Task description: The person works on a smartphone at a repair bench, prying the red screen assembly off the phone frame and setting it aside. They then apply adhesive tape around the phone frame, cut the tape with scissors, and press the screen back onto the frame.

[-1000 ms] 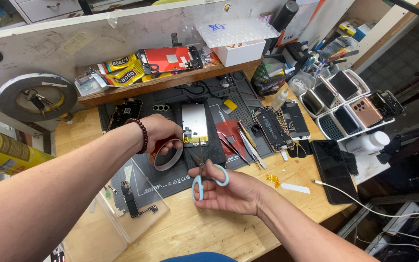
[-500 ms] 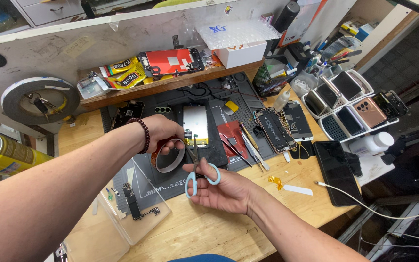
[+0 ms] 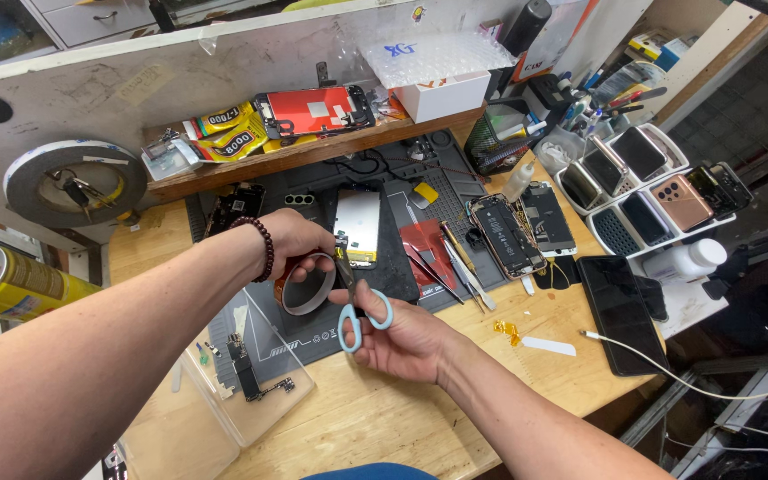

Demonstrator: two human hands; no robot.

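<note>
My left hand [image 3: 295, 244] holds a roll of tape [image 3: 307, 292] over the dark work mat [image 3: 428, 200], a bead bracelet on its wrist. My right hand [image 3: 402, 342] grips small scissors with light blue handles [image 3: 362, 313], their blades pointing up at the strip of tape pulled from the roll near my left fingers. A silver phone back panel [image 3: 357, 227] lies on the mat just behind the scissors.
An opened phone [image 3: 506, 236] and red tools lie on the mat at right. A rack of phones [image 3: 651, 191] stands far right, a black phone [image 3: 620, 311] and white cable near the edge. A yellow spray can [image 3: 11, 284] is at left, a clear plastic box [image 3: 224, 400] in front.
Both hands have stayed over the mat with small shifts. The scissors have come up closer to the tape at my left fingers.
</note>
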